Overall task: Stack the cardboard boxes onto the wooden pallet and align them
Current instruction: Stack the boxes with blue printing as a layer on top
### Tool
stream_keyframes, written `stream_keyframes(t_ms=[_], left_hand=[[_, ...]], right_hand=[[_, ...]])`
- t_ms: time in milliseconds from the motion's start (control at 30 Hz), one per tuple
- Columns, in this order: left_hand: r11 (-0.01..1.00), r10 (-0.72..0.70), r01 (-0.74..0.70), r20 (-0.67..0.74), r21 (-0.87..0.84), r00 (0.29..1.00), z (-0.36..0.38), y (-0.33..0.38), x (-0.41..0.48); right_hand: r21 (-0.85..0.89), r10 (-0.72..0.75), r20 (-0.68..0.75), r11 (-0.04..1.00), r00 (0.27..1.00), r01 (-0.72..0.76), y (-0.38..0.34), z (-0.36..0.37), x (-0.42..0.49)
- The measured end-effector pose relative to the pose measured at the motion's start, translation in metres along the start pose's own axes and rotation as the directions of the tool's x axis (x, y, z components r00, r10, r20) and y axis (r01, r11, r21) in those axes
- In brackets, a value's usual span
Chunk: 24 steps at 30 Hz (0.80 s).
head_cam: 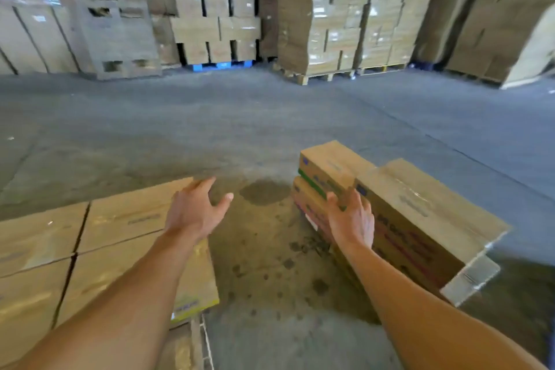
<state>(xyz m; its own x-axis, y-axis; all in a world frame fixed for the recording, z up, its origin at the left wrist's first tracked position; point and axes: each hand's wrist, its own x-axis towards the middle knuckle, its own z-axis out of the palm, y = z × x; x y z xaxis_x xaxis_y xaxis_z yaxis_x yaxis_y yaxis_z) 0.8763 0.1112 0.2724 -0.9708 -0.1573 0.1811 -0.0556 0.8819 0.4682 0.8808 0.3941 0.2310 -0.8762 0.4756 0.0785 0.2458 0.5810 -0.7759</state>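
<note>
Several flat cardboard boxes [120,219] lie side by side at the lower left, on a wooden pallet [196,345] whose edge shows beneath them. A pile of cardboard boxes [420,207] stands on the floor at the right, with a smaller box [330,165] at its far end. My left hand [195,210] hovers with fingers spread over the right edge of the pallet boxes and holds nothing. My right hand [353,222] is open, its palm toward the near side of the right pile; I cannot tell whether it touches.
Grey concrete floor [264,279] with dark stains lies between the two groups of boxes. Tall wrapped pallet loads of cartons [345,24] line the far wall. A blue pallet [219,64] sits under one load. An upright grey pallet [120,39] leans at the back left.
</note>
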Motion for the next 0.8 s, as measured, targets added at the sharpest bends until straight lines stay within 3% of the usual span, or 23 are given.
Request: stream_keyframes(t_ms=[167, 400, 567, 667, 800], left_hand=[[0.982, 0.187, -0.181, 0.146, -0.048, 0.972, 0.086, 0.103, 0.077], [0.926, 0.374, -0.330, 0.320, -0.185, 0.870, 0.243, 0.225, 0.148], [0.943, 0.324, -0.246, 0.441, -0.225, 0.837, 0.371, 0.281, 0.215], [0.960, 0.247, -0.135, 0.520, -0.243, 0.818, 0.432, 0.307, 0.248], [0.966, 0.112, 0.053, 0.595, -0.253, 0.796, 0.499, 0.329, 0.284]], right_hand=[[0.026, 0.267, -0.203, 0.963, 0.942, -0.267, 0.094, -0.052, 0.050], [0.187, 0.630, -0.350, 0.772, 0.694, -0.607, 0.232, -0.089, 0.123], [0.331, 0.798, -0.329, 0.598, 0.505, -0.730, 0.314, -0.084, 0.198], [0.374, 0.850, -0.287, 0.523, 0.441, -0.766, 0.351, -0.077, 0.235], [0.447, 0.870, -0.226, 0.492, 0.437, -0.748, 0.382, -0.064, 0.272]])
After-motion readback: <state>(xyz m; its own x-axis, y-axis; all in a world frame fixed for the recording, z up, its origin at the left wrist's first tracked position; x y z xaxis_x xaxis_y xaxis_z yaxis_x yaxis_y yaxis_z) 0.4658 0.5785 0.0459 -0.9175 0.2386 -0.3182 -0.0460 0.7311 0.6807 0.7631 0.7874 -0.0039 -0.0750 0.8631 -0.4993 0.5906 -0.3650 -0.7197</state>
